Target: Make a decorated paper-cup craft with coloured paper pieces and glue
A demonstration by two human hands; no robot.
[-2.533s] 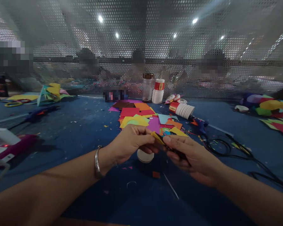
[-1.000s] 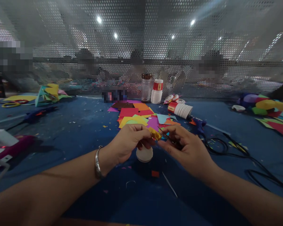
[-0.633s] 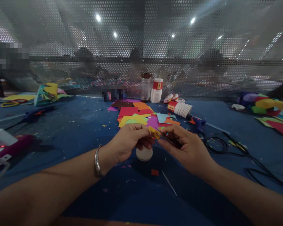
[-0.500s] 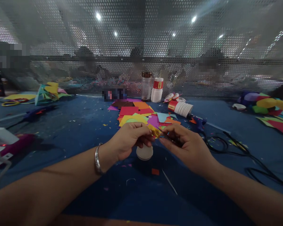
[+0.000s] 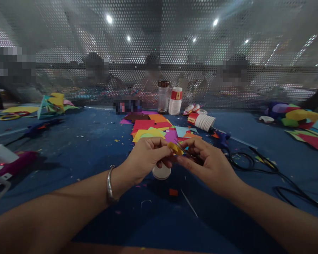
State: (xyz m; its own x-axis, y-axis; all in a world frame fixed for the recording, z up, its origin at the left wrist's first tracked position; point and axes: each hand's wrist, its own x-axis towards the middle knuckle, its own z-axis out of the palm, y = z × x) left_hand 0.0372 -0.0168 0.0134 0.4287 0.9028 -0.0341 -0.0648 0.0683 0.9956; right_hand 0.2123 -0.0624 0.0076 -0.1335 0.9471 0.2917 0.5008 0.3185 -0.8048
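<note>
Between thumb and fingers, my left hand pinches a small yellow piece of paper. My right hand is closed around dark scissors, whose thin blades lie against the paper; the handles are mostly hidden by my fingers. Below my left fingertips a white paper cup stands on the blue table. A small orange paper scrap and a thin white strip lie nearer to me.
Coloured paper sheets spread behind my hands. Farther back stand a glass bottle and stacked paper cups; another cup stack lies sideways. A glue gun with black cable is on the right, a purple power strip on the left.
The yellow paper has turned a little in my left fingers, and the scissor blades show at a different angle against it. Both hands stay in nearly the same place.
</note>
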